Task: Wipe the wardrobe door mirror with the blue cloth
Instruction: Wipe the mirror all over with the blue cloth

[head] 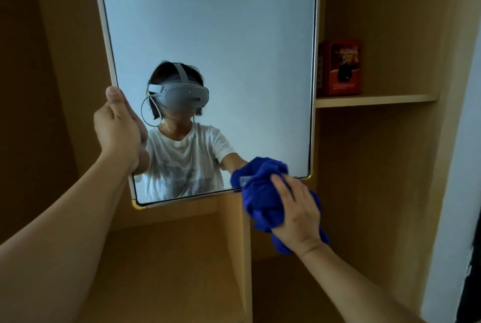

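Blue cloth (263, 192), bunched up, lies against the mirror's (208, 36) lower right corner, the right hand (296, 213) clenched round it. The left hand (118, 127) grasps the mirror's left edge, thumb in front. A red box (341, 67) stands on the shelf (374, 100) beside.
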`<move>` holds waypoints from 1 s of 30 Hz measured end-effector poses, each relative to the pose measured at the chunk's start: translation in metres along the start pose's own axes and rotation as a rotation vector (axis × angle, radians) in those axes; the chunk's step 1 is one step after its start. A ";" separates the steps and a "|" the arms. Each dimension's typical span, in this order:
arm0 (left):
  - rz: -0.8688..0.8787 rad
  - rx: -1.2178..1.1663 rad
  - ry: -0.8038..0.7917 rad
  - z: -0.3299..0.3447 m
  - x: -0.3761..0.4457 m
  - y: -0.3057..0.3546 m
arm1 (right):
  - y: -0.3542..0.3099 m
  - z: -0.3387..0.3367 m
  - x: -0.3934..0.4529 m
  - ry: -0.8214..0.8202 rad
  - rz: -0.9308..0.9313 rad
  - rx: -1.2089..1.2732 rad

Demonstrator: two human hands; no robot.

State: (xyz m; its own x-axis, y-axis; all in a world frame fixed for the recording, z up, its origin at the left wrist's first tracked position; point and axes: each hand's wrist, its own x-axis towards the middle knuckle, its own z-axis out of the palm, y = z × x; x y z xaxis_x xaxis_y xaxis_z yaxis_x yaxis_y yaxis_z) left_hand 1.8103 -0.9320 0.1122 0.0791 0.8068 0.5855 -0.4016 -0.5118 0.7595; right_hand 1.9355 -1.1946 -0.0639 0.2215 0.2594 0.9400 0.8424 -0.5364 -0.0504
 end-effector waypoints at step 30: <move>-0.103 -0.012 -0.188 -0.008 0.009 0.000 | -0.168 0.048 0.042 -0.278 -0.534 0.066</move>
State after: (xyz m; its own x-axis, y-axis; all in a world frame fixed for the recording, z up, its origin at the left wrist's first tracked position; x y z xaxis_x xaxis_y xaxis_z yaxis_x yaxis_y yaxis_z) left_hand 1.8040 -0.9221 0.1152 0.2890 0.7845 0.5487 -0.3934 -0.4252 0.8151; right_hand 1.8269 -1.0547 -0.0321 -0.1272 0.6842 0.7181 0.8991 -0.2261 0.3747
